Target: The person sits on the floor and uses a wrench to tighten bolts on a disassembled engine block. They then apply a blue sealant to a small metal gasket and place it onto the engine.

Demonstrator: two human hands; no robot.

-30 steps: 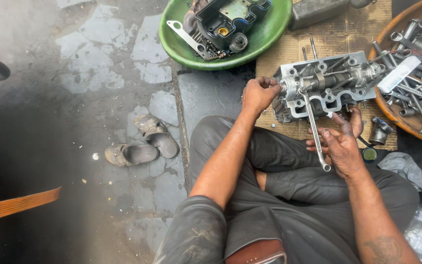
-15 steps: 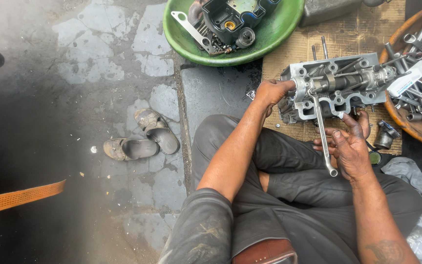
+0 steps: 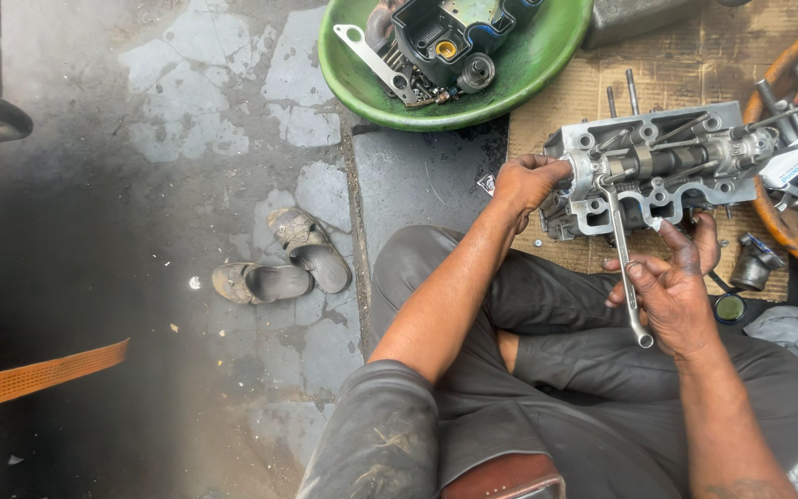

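A grey metal cylinder head [image 3: 667, 162] with a camshaft lies on cardboard in front of my crossed legs. My left hand [image 3: 526, 180] grips its left end. My right hand [image 3: 671, 291] holds the lower part of a long silver wrench [image 3: 622, 259]. The wrench's top end sits on a bolt on the front of the cylinder head.
A green basin [image 3: 528, 79] with dark engine parts sits at the top. A brown tray [image 3: 787, 148] of sockets and tools is at the right. A pair of sandals [image 3: 279, 263] lies on the cracked floor to the left. Small parts [image 3: 755, 261] lie by my right knee.
The view has shifted slightly. My right hand has swung the wrench handle a little on the bolt, and my left hand has stayed on the head's left end.
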